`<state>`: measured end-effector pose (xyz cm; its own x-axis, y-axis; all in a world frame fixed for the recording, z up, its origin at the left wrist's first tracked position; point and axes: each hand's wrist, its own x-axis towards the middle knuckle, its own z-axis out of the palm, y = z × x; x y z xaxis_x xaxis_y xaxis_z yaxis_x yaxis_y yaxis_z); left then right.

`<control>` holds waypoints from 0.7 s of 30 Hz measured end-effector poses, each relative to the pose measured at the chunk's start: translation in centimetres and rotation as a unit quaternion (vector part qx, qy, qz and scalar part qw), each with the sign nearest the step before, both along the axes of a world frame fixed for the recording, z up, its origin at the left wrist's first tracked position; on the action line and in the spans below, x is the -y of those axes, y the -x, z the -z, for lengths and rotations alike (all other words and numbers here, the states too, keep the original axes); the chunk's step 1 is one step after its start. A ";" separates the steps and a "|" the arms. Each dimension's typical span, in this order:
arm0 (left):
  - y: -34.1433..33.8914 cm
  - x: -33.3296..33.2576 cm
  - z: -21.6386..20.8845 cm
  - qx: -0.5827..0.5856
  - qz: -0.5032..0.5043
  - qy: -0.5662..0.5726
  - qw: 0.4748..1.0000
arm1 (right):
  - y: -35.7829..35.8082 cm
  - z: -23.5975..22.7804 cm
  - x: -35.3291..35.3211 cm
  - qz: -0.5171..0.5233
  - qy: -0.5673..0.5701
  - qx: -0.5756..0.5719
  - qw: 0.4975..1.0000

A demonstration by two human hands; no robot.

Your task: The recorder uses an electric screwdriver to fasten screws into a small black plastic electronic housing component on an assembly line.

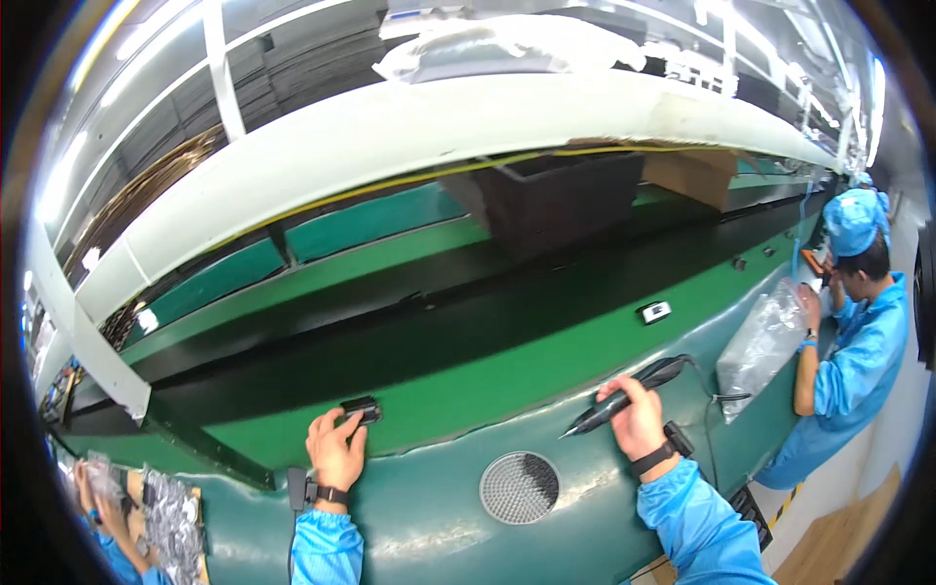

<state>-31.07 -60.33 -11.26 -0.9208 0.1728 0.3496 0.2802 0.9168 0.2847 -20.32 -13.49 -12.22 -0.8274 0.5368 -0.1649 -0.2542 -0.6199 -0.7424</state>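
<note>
Left of the round grey dimpled dish (519,487), the person's left hand (336,450) has its fingertips against a small black rectangular block (362,409), which lies on the green surface beyond and left of the dish; whether they pinch it cannot be told. Right of the dish, the right hand (638,421) is closed around a black pen-shaped corded tool (629,393), tip pointing toward the dish's far side. A small white-and-black block (655,313) lies farther beyond, right of the dish.
</note>
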 end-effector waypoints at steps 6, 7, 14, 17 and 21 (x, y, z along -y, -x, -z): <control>-0.4 -0.4 -0.2 0.024 0.001 0.007 1.000 | -0.3 -0.3 0.0 0.000 0.004 -0.001 1.000; -0.3 -0.4 0.0 0.028 0.006 0.008 1.000 | -0.3 -0.3 0.0 0.000 0.003 -0.001 1.000; -1.4 0.3 0.2 0.000 0.029 -0.024 0.999 | -0.3 0.6 -0.4 -0.009 0.052 -0.020 0.998; -1.9 0.7 0.8 -0.079 0.018 0.002 0.997 | -0.2 0.4 -0.5 -0.015 0.076 -0.003 0.997; -1.4 1.3 1.9 -0.015 0.017 -0.037 0.999 | 0.0 0.5 -0.7 -0.039 0.024 0.010 0.999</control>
<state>-29.64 -61.59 -13.14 -0.9037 0.1766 0.3900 0.3201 0.8836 0.3417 -20.30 -12.80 -12.77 -0.8630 0.4616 -0.2053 -0.1892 -0.6721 -0.7159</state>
